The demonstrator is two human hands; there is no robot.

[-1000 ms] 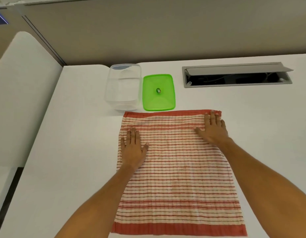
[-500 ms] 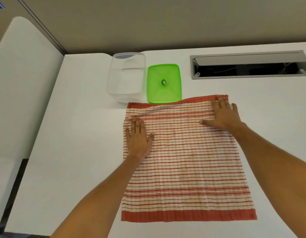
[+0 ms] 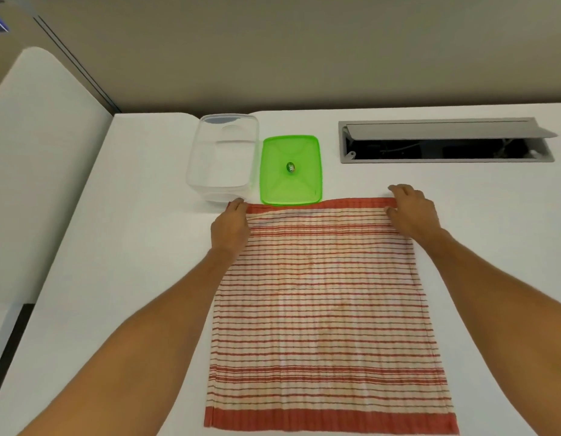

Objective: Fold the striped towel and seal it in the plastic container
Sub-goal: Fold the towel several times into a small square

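The towel (image 3: 326, 309) lies flat and unfolded on the counter (image 3: 131, 247), cream with many thin red stripes and a broad red band along its near and far edges; its weave looks lightly ribbed. The left hand (image 3: 230, 228) sits at the far left corner, fingers curled over the edge, and the right hand (image 3: 413, 212) at the far right corner, thumb on top of the cloth; both seem to be pinching the corners, though the grip itself is hidden. Just beyond the far edge stands the clear box (image 3: 222, 158), open, with the green lid (image 3: 291, 169) lying flat beside it on its right, touching the towel's band. The counter is white and smooth, with a grey cable hatch (image 3: 446, 141) open at the far right. A beige wall (image 3: 304, 48) rises behind, and a white partition (image 3: 37, 152) stands to the left.
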